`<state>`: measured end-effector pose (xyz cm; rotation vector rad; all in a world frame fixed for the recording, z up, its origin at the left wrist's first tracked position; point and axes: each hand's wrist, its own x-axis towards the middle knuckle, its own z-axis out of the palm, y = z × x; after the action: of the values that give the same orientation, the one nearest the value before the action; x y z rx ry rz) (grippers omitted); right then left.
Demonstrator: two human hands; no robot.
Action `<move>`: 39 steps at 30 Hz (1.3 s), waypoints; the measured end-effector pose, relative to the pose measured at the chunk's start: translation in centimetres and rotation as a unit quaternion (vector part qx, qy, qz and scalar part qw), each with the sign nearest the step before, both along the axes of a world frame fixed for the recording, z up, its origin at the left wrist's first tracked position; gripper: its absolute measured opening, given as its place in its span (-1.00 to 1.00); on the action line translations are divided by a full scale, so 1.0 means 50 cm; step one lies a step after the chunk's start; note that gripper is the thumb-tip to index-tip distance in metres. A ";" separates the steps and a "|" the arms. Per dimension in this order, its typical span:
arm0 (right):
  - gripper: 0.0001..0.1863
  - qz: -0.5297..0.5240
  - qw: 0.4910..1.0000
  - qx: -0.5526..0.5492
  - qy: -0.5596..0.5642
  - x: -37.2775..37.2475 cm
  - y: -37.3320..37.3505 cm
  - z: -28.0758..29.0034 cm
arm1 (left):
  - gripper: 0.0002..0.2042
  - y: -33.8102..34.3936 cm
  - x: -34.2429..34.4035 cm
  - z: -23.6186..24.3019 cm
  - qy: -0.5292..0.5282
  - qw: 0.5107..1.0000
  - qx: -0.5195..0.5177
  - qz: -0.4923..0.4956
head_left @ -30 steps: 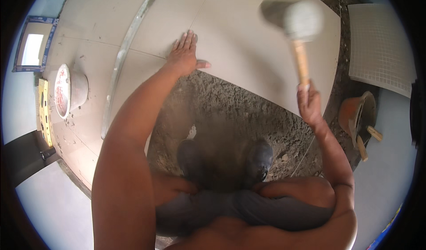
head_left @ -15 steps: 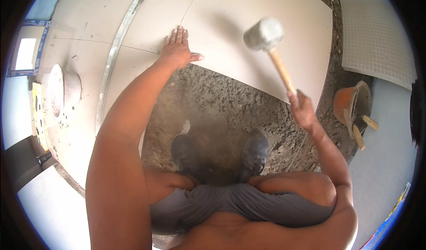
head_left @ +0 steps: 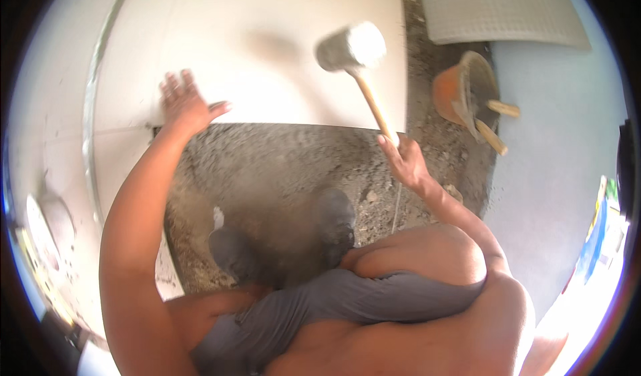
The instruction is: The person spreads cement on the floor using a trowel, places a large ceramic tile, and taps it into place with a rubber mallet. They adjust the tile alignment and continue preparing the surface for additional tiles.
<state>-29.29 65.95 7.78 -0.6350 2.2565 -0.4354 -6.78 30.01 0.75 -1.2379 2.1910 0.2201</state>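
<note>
- Head view, looking down: a person squats over a patch of bare, gritty mortar bed [head_left: 267, 169], both dark shoes [head_left: 334, 219] planted in it and knees folded up near the lower edge.
- Left hand [head_left: 187, 105] lies flat, fingers spread apart, on the near edge of a large pale floor tile [head_left: 267, 42]; its grip is open and pressed to the tile surface, holding nothing.
- Right hand [head_left: 404, 162] has its grip closed around the lower end of a wooden handle [head_left: 374, 105], the arm coming up from the lower right.
- That handle carries a rubber mallet [head_left: 350, 45] with a pale grey head, which hangs over the right part of the tile, tilted up and to the left; whether the head touches the tile cannot be told, and its outline is blurred.
- Tile's near edge runs straight across just above the mortar bed, between the two hands.
- Right of the tile, on a strip of loose rubble, an orange bucket [head_left: 461, 95] leans with two wooden tool handles [head_left: 497, 122] sticking out of it.
- Behind the bucket lies a pale gridded mat or sheet [head_left: 494, 9].
- Along the left, a long metal straightedge [head_left: 90, 109] rests on already laid pale tiles [head_left: 53, 129].
</note>
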 end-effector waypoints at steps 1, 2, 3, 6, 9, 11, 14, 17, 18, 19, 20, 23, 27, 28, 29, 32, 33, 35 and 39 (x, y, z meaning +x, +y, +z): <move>-0.15 -0.021 0.999 -0.038 -0.028 0.006 -0.011 0.014 | 0.24 -0.009 0.012 -0.011 -0.005 1.000 -0.009 -0.010; -0.17 -0.023 0.992 -0.107 -0.058 0.011 -0.019 0.016 | 0.25 -0.017 0.028 -0.022 0.003 1.000 -0.016 -0.011; -0.22 -0.018 0.988 -0.135 -0.069 0.016 -0.021 0.023 | 0.26 -0.009 0.018 -0.023 0.006 1.000 -0.011 -0.013; -0.33 0.013 0.997 -0.067 -0.029 0.056 -0.018 -0.010 | 0.29 0.009 -0.005 0.020 0.012 1.000 0.002 0.014; -0.28 0.051 0.998 -0.025 -0.014 0.048 -0.005 -0.047 | 0.33 0.020 -0.015 0.019 0.018 0.999 0.009 0.028; -0.24 0.037 0.997 -0.016 -0.058 0.023 -0.010 -0.055 | 0.37 0.021 -0.016 0.017 0.023 0.999 0.004 0.035; -0.20 0.003 0.990 -0.007 -0.139 0.019 -0.038 -0.043 | 0.44 0.002 0.005 0.007 0.039 0.998 -0.010 0.046; -0.19 0.026 0.998 0.007 -0.056 0.017 -0.068 -0.052 | 0.48 -0.021 0.047 0.003 0.053 0.997 -0.023 0.057; -0.23 0.045 0.995 -0.025 -0.088 -0.023 -0.065 -0.092 | 0.47 -0.026 0.040 0.002 0.056 0.998 -0.015 0.039; -0.26 0.060 0.989 -0.053 -0.120 -0.065 -0.059 -0.133 | 0.48 -0.031 0.016 -0.008 0.063 0.998 -0.023 0.022; -0.34 -0.037 0.986 -0.100 -0.126 -0.025 -0.135 -0.009 | 0.48 -0.046 0.023 -0.011 0.056 0.997 -0.048 0.015; -0.44 -0.063 0.969 -0.208 -0.116 -0.039 -0.225 0.056 | 0.48 -0.089 -0.009 -0.004 0.064 0.998 -0.022 -0.004; -0.45 -0.032 0.913 -0.396 -0.094 0.005 -0.318 0.115 | 0.50 -0.088 0.022 -0.009 0.089 0.993 -0.024 0.072; -0.44 0.002 0.905 -0.416 -0.095 0.009 -0.324 0.097 | 0.50 -0.087 0.029 -0.008 0.090 0.992 -0.029 0.086; -0.44 0.031 0.896 -0.435 -0.085 -0.002 -0.316 0.074 | 0.50 -0.081 0.015 -0.002 0.093 0.990 -0.021 0.106; -0.44 0.047 0.907 -0.417 -0.037 -0.020 -0.282 -0.063 | 0.52 -0.066 -0.028 0.024 0.099 0.985 -0.009 0.142; -0.45 0.095 0.939 -0.329 0.020 -0.012 -0.290 -0.062 | 0.52 -0.063 -0.035 0.023 0.103 0.983 -0.011 0.149; -0.44 0.124 0.979 -0.148 -0.066 -0.034 -0.307 -0.033 | 0.53 -0.064 -0.026 0.022 0.099 0.981 -0.014 0.164; -0.41 0.098 0.947 -0.301 -0.055 -0.053 -0.416 0.120 | 0.51 -0.090 -0.038 0.034 0.091 0.982 -0.014 0.164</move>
<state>-31.94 45.14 13.79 -1.0980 1.9185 -1.0476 -8.70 25.50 2.47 -1.6511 2.1326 0.4515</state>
